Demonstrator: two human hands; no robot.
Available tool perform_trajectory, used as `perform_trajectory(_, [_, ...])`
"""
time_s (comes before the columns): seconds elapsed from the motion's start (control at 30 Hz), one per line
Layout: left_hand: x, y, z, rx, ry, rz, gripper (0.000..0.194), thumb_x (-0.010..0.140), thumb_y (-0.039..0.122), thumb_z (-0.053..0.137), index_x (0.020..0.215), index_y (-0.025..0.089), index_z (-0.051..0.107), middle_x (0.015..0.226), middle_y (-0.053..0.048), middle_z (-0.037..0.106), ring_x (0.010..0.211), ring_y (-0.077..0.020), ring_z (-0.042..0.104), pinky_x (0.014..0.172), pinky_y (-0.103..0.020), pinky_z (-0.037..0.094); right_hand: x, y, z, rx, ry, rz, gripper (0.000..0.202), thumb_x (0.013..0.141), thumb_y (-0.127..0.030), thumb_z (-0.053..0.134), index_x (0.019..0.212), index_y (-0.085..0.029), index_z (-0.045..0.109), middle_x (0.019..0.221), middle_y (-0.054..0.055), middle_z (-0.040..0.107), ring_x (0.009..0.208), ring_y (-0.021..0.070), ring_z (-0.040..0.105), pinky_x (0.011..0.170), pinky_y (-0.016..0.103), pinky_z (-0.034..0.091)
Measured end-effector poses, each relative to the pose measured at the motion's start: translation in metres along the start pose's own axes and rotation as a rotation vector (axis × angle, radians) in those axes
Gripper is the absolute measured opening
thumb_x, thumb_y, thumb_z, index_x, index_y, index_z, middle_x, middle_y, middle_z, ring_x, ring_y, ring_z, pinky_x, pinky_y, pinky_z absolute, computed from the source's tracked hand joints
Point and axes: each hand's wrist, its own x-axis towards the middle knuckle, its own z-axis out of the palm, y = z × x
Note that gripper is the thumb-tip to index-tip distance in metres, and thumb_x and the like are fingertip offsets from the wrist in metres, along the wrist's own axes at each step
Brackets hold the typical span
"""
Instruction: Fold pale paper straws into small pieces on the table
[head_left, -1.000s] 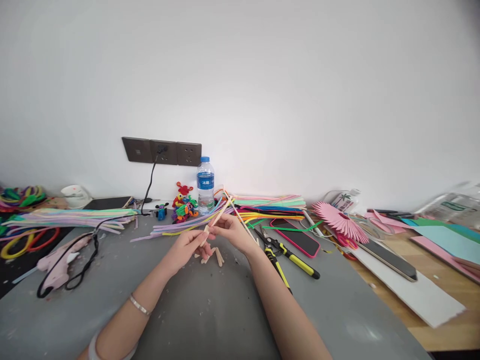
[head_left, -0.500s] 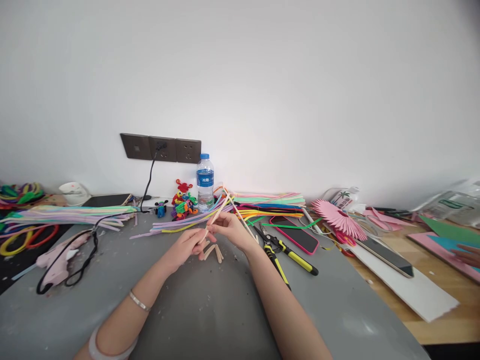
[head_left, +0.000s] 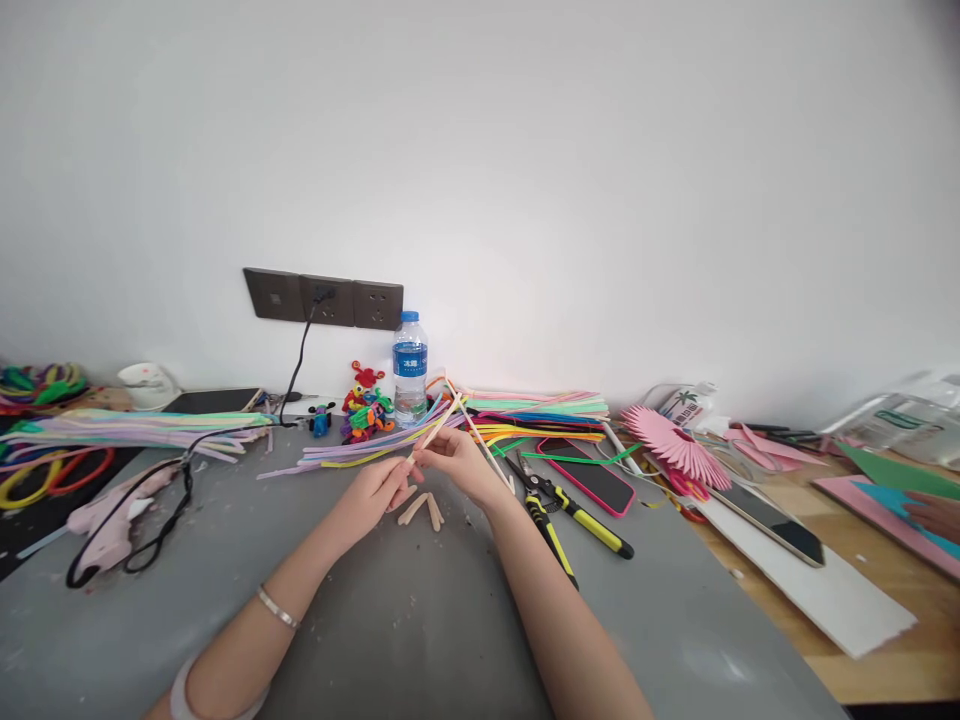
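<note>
My left hand (head_left: 379,490) pinches a long cream pipe cleaner (head_left: 439,424) between its fingertips. Close against it, my right hand (head_left: 454,462) grips the same pipe cleaner with thumb and forefinger. The pipe cleaner rises past my fingers, bends sharply near the top, and one leg slants down behind the right hand. Exactly what lies between my fingertips is too small to tell. Just below the hands, several short beige bent pieces (head_left: 433,510) rest on the grey mat (head_left: 420,620). Right of my right wrist lie yellow-and-black pliers (head_left: 589,520).
A water bottle (head_left: 410,365) and small pipe-cleaner figures (head_left: 366,405) stand by the wall. Bundles of coloured pipe cleaners (head_left: 536,405) lie behind. A pink glue gun (head_left: 109,520) with black cord is at left, a pink-cased phone (head_left: 592,475) at right. Another person's hand (head_left: 937,515) touches coloured paper.
Both hands stay together on the pipe cleaner, with only a slight shift of the fingers. The view has tilted a little.
</note>
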Motion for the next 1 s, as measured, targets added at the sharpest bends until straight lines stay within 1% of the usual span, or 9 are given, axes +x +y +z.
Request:
perform_trajectory(0.13, [-0.001,0.001,-0.002,0.088,0.039,0.026,0.043,0.097,0.047,0.028,0.079,0.018,0.055,0.051,0.005,0.045,0.050,-0.0132,0.042,0.058,-0.026,0.036,0.001,0.003,0.000,0.002,0.019,0.013,0.021,0.067,-0.032,0.076,0.077,-0.016,0.066,0.071,0.000,0.063,0.065,0.0117,0.056,0.067,0.027,0.047])
perform_trajectory(0.23, [-0.001,0.001,-0.002,0.100,0.058,0.028,0.043,0.096,0.047,0.030,0.078,0.017,0.056,0.050,0.005,0.045,0.049,-0.0127,0.042,0.056,-0.026,0.035,0.002,0.005,0.000,0.013,0.032,0.019,0.023,0.065,-0.031,0.078,0.076,-0.016,0.065,0.071,0.000,0.062,0.066,0.0120,0.056,0.065,0.026,0.046])
perform_trajectory(0.33, [0.002,0.000,-0.002,-0.026,0.101,-0.009,0.043,0.092,0.052,0.038,0.081,0.016,0.059,0.051,0.004,0.047,0.047,-0.0119,0.043,0.051,-0.024,0.035,0.002,0.005,0.001,0.021,0.073,-0.009,0.025,0.065,-0.033,0.078,0.074,-0.016,0.062,0.070,-0.001,0.060,0.065,0.0115,0.054,0.063,0.025,0.045])
perform_trajectory(0.4, [0.004,0.000,-0.002,-0.159,0.145,-0.041,0.040,0.087,0.053,0.049,0.083,0.015,0.061,0.058,0.003,0.053,0.050,-0.0119,0.047,0.051,-0.024,0.039,0.002,0.004,0.002,0.024,0.110,-0.047,0.025,0.067,-0.034,0.078,0.074,-0.016,0.061,0.068,-0.001,0.058,0.064,0.0111,0.052,0.063,0.025,0.044])
perform_trajectory(0.53, [0.005,0.003,-0.004,-0.422,0.259,-0.097,0.037,0.071,0.044,0.074,0.093,0.016,0.064,0.070,0.000,0.063,0.061,-0.0137,0.057,0.059,-0.025,0.047,0.002,0.001,0.006,0.008,0.166,-0.137,0.025,0.068,-0.034,0.077,0.073,-0.018,0.059,0.069,-0.002,0.056,0.064,0.0110,0.052,0.064,0.025,0.043])
perform_trajectory(0.63, [0.005,0.005,-0.004,-0.510,0.352,-0.094,0.035,0.066,0.038,0.078,0.091,0.016,0.067,0.072,-0.001,0.067,0.064,-0.0143,0.061,0.066,-0.027,0.052,0.002,0.000,0.010,0.005,0.162,-0.143,0.026,0.068,-0.035,0.077,0.073,-0.018,0.059,0.071,-0.001,0.057,0.065,0.0114,0.053,0.065,0.025,0.044])
perform_trajectory(0.73, [0.004,0.007,-0.005,-0.500,0.400,-0.079,0.030,0.065,0.038,0.079,0.084,0.016,0.070,0.070,-0.001,0.068,0.063,-0.0144,0.061,0.068,-0.028,0.054,0.001,0.000,0.011,0.012,0.138,-0.119,0.026,0.067,-0.036,0.078,0.074,-0.017,0.060,0.071,-0.001,0.059,0.064,0.0116,0.054,0.064,0.026,0.044])
perform_trajectory(0.9, [0.004,0.007,-0.008,-0.389,0.426,-0.023,0.025,0.065,0.038,0.079,0.077,0.017,0.073,0.077,-0.004,0.071,0.070,-0.0178,0.065,0.069,-0.029,0.055,0.002,-0.001,0.011,0.050,0.110,-0.087,0.028,0.065,-0.037,0.080,0.071,-0.017,0.062,0.067,-0.001,0.060,0.061,0.0115,0.055,0.063,0.027,0.045])
perform_trajectory(1.0, [0.005,0.006,-0.009,-0.389,0.435,-0.013,0.024,0.064,0.037,0.080,0.076,0.017,0.074,0.073,-0.004,0.071,0.070,-0.0177,0.064,0.070,-0.029,0.054,0.002,-0.002,0.012,0.058,0.103,-0.074,0.028,0.065,-0.037,0.080,0.071,-0.017,0.062,0.066,-0.001,0.060,0.060,0.0113,0.054,0.062,0.027,0.046])
